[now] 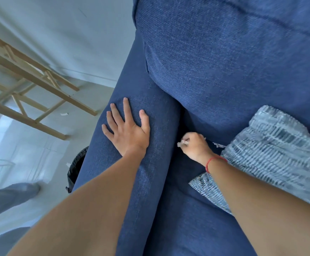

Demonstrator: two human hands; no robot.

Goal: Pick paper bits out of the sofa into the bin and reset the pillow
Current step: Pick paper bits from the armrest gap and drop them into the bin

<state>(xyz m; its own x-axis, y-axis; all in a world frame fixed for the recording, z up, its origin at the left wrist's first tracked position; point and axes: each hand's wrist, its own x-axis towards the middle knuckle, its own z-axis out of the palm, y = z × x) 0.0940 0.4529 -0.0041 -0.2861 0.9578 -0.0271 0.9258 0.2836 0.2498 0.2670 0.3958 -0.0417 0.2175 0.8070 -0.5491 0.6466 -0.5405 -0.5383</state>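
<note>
My left hand lies flat and open on the blue sofa's armrest, fingers spread. My right hand, with a red string at the wrist, is closed on pale paper bits at the dark gap between the armrest and the seat. A further white paper scrap shows at the edge of the striped grey-blue pillow, which lies on the seat to the right of my right hand. A black bin peeks out on the floor behind the armrest, mostly hidden.
The sofa's back cushion fills the upper right. A light wooden frame stands on the pale floor at left, with a small white scrap under it. My leg in blue jeans is at lower left.
</note>
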